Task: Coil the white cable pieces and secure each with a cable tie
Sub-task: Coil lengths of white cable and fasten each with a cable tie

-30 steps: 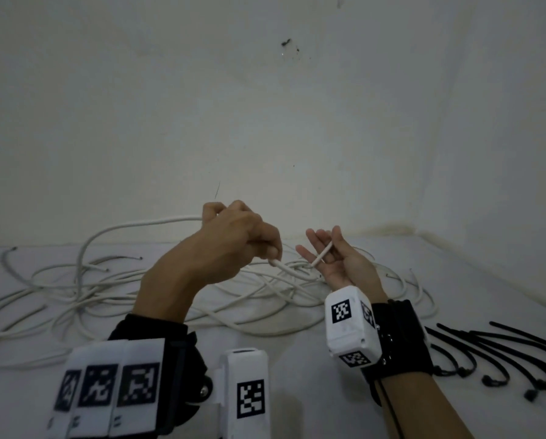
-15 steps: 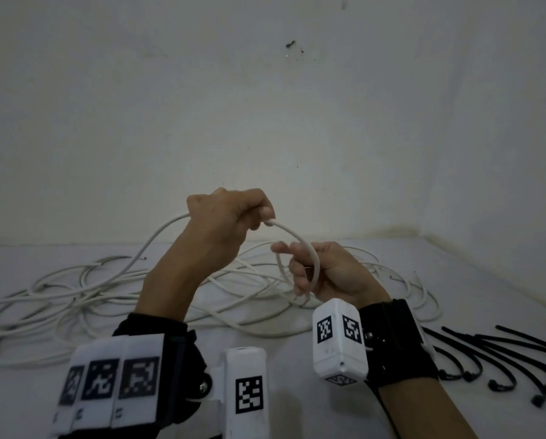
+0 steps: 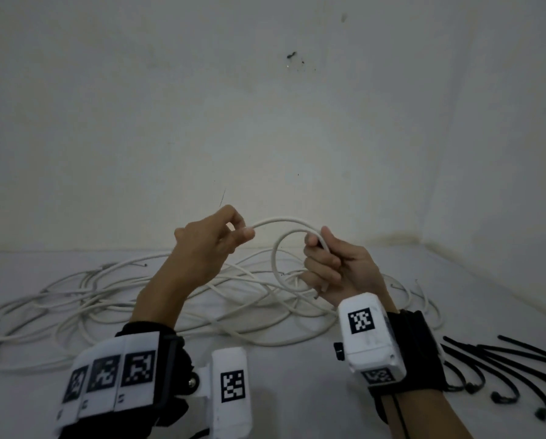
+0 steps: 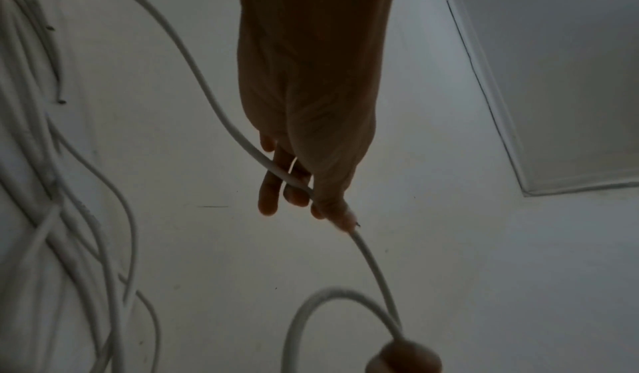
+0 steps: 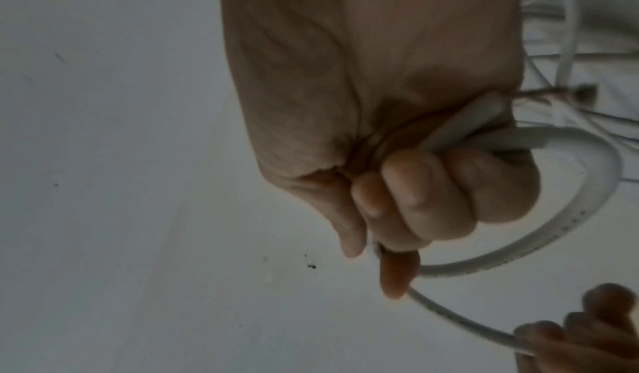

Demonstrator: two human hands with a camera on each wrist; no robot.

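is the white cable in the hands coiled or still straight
Partly coiled: the white cable forms one round loop gripped in the right hand, while the left hand pinches the uncoiled stretch leading on.

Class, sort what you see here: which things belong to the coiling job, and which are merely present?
Belong to the job:
- white cable, one loop formed
- left hand, pinching it
- right hand, gripping the loop
- loose cable pile
- black cable ties

Merely present:
- wall
- white surface
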